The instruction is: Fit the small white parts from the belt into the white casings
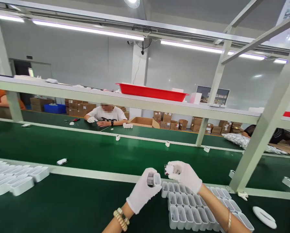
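Both of my hands wear white gloves. My left hand (145, 191) is wrapped round a small white plastic housing (157, 179), its open end facing up and to the right. Just to the right, my right hand (184, 174) pinches a small part (168, 169) with a white face and a dark edge; its details are too small to make out. A gap separates the two held pieces. Below my right hand and forearm stand rows of open white housings (181, 217) on the dark green table, partly hidden by the arm.
More white housings (22, 185) stand at the left. A green conveyor belt (94, 149) carries scattered white pieces. A white oval part (264, 217) lies at the right, near a slanted post (263, 119). A red tray (152, 92) sits on the overhead shelf. People sit beyond the belt.
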The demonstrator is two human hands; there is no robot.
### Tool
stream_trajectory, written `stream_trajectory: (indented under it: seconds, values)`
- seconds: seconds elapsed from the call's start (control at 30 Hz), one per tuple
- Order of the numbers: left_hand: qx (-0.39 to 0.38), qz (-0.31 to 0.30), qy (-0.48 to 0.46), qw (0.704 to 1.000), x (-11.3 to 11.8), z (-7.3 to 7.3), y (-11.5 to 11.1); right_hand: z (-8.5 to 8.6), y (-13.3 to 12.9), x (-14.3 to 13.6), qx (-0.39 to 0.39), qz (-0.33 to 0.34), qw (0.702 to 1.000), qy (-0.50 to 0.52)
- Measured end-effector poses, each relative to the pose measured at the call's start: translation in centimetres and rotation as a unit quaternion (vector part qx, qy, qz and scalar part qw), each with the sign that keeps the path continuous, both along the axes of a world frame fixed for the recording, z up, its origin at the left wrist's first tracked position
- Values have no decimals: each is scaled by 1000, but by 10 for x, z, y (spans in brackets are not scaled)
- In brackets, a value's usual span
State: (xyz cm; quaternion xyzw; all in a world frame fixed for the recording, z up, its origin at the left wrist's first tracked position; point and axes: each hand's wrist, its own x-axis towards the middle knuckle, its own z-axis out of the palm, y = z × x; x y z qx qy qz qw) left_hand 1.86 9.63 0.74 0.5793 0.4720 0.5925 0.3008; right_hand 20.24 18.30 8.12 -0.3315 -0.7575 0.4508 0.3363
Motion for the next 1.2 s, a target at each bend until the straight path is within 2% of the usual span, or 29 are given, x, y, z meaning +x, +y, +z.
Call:
stream_trajectory:
  seconds: [0.1, 0.2, 0.33, 0.57, 0.77, 0.93, 1.2]
  values:
    - [6, 19, 94, 995, 5, 31, -19, 12, -39, 32, 36, -38, 998, -35]
    - [57, 26, 225, 972, 15, 58, -39, 20, -66, 46, 88, -54, 991, -88]
    - [139, 41, 306, 941, 27, 75, -54, 24, -78, 51, 139, -33, 986, -87]
    - [220, 64, 349, 908, 35, 84, -63, 33, -87, 59, 106, -3, 985, -138]
    - [225, 82, 379, 894, 35, 84, -66, 40, -98, 61, 99, 3, 981, -168]
    - [194, 57, 400, 894, 32, 79, -68, 44, -104, 60, 78, 20, 982, -172]
    - [160, 46, 369, 914, 32, 74, -71, 43, -104, 58, 68, 19, 982, -174]
